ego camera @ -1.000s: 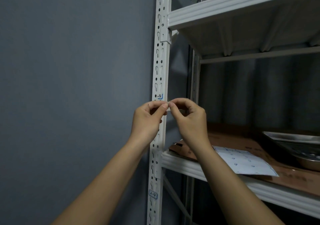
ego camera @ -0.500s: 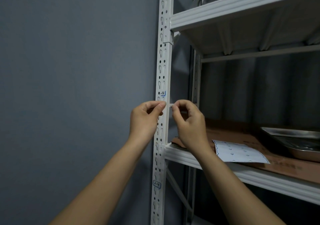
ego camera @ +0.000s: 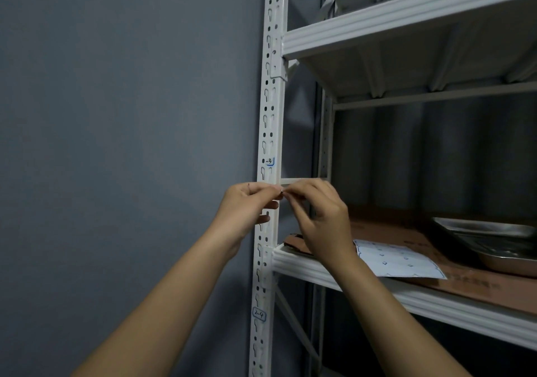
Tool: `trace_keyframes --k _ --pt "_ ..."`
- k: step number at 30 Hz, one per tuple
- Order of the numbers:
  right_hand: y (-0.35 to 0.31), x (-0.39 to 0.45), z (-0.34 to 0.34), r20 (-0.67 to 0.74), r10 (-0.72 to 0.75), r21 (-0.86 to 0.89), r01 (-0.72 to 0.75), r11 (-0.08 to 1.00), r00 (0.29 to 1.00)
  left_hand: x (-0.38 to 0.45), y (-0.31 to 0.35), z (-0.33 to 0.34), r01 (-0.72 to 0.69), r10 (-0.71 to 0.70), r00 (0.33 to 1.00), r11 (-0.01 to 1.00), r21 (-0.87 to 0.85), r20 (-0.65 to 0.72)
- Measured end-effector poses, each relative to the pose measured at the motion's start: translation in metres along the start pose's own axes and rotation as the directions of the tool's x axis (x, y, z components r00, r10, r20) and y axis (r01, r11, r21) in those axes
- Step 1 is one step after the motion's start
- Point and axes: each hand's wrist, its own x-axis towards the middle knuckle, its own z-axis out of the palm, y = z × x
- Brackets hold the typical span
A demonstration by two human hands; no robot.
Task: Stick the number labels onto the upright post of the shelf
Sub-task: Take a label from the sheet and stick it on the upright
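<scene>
Head view: both hands, left hand (ego camera: 247, 206) and right hand (ego camera: 319, 216), pinch a small label (ego camera: 281, 193) at the post (ego camera: 270, 115) edge.

Bare forearms, left hand (ego camera: 247, 206), right hand (ego camera: 322, 219)

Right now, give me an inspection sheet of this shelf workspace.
Surface: white slotted post, upright, against a grey wall.
Job's things: label "-3" and label "2-4" stuck on the post; label sheet flat on the lower shelf.
Clutter: metal tray on brown cardboard.
Grippers: left hand and right hand pinch something small together at the post; too small to identify.
Cables: nothing seen.
Surroundings: upper shelf overhead.
</scene>
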Motion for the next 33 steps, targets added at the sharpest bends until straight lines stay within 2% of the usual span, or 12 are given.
trace_keyframes --k 6,16,21,25,28,31,33 --pt "0.008 -0.003 -0.004 -0.01 -0.082 -0.076 0.081 0.994 0.997 -0.002 -0.002 0.001 -0.006 0.006 1.0 1.0 0.022 -0.012" --pt "0.001 -0.002 -0.003 -0.029 0.008 -0.059 -0.01 0.998 1.0 0.001 -0.009 0.003 -0.151 0.156 0.988 0.974 0.169 -0.02" --pt "-0.001 0.006 -0.005 0.009 0.128 -0.04 -0.127 0.991 0.992 0.002 -0.01 0.001 -0.199 0.199 0.98 0.955 0.219 0.022" --pt "-0.004 0.012 -0.012 0.077 0.26 0.02 -0.263 0.965 0.962 0.004 -0.013 -0.001 -0.233 0.236 0.972 0.939 0.252 0.02" --pt "-0.003 0.011 -0.017 0.103 0.317 0.117 -0.328 0.937 0.943 0.002 -0.012 0.001 -0.193 0.19 0.981 0.963 0.19 0.036" --pt "-0.001 0.005 -0.02 0.084 0.304 0.224 -0.315 0.922 0.949 0.001 -0.011 0.009 -0.161 0.158 0.987 0.976 0.147 0.033" --pt "0.002 0.0 -0.023 0.036 0.256 0.219 -0.257 0.941 0.966 0.0 -0.01 0.017 -0.166 0.164 0.986 0.977 0.137 0.023"
